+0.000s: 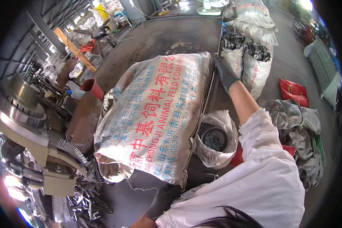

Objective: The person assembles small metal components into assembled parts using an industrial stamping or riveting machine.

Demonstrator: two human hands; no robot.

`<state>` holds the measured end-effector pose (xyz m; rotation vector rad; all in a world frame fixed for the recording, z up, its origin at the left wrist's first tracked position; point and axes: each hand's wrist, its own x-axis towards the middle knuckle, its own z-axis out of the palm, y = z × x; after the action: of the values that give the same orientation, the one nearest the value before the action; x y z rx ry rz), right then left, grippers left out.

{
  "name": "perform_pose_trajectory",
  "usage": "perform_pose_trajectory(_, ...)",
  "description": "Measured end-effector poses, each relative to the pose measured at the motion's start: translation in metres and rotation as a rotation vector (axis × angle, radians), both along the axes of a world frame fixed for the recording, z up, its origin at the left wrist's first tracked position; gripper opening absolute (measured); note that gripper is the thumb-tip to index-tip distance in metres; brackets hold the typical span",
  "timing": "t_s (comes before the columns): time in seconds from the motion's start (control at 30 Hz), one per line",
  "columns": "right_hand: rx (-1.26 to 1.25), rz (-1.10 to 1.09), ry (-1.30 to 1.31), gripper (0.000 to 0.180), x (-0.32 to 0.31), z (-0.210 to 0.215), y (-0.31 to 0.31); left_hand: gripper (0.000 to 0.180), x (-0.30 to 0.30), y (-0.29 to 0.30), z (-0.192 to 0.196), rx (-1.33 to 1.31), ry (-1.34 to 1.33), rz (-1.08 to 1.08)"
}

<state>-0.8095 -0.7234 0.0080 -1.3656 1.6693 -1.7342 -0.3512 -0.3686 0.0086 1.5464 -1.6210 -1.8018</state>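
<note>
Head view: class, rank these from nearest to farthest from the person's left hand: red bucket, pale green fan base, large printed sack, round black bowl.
1. Large printed sack: its near corner meets the left hand.
2. Round black bowl: right of the sack.
3. Red bucket: beyond the sack's left side.
4. Pale green fan base: far end, top of view.

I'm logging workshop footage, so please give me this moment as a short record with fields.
Main item: large printed white sack, lying on dark table
Left hand: dark glove, at sack's near corner
Right hand: dark glove, by sack's far right corner
Grip: unclear for both
Right of sack: open white bag, small pieces inside
Beyond: open sack of dark parts
</note>
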Motion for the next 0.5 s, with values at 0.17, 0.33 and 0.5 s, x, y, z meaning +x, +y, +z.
perform_pose_trajectory(0.17, 0.363, 0.077, -0.010, 0.029, 0.015, -0.013, -0.037, 0.018, -0.009, -0.004, -0.003, 0.276, 0.167, 0.257)
perform_pose_trajectory(0.33, -0.275, -0.069, 0.355, 0.027, 0.029, 0.119, -0.021, 0.034, 0.021, 0.003, 0.164, 0.022, -0.216, 0.499)
perform_pose_trajectory(0.5, -0.239, 0.349, -0.051, 0.026, 0.063, 0.318, 0.033, 0.013, 0.142, 0.017, 0.252, -1.205, -0.727, 0.463)
